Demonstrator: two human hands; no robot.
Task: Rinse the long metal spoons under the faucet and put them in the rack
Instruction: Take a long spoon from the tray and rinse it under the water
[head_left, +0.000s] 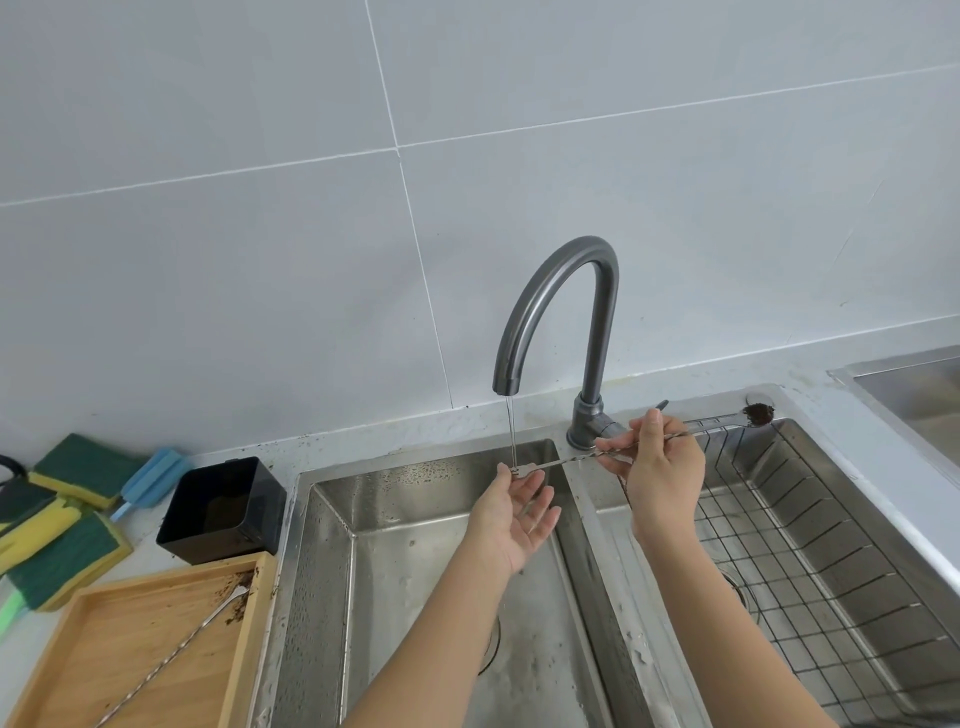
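- Right hand (662, 467): its fingertips pinch the twisted shaft of a spoon (576, 460) near mid-length, the rest of the hand curled loosely
- Left hand (519, 512): palm up and fingers spread; thumb and forefinger lightly steady the flat end of the spoon, not a full grasp
- The spoon lies nearly level across the divider between the two basins; its flat end sits in the thin stream from the faucet (556, 322), while its bowl, caked with dark grounds, hangs over the far corner of the rack (831, 519)
- Handling, as I judge it: light, stiff and thin, slick once wet; the twisted middle gives the best purchase, so a pinch there with a second hand at one end should stop it rolling
- The dirty bowl has not yet met the water, so the rinse looks barely begun
- Count: two spoons in view, one in hand and a second spoon (171, 660) lying on the tray (130, 649) among spilled grounds
- One faucet, one wire rack in the right basin with nothing in it that I can see, one black tub (223, 512), several sponges (62, 525) on the counter
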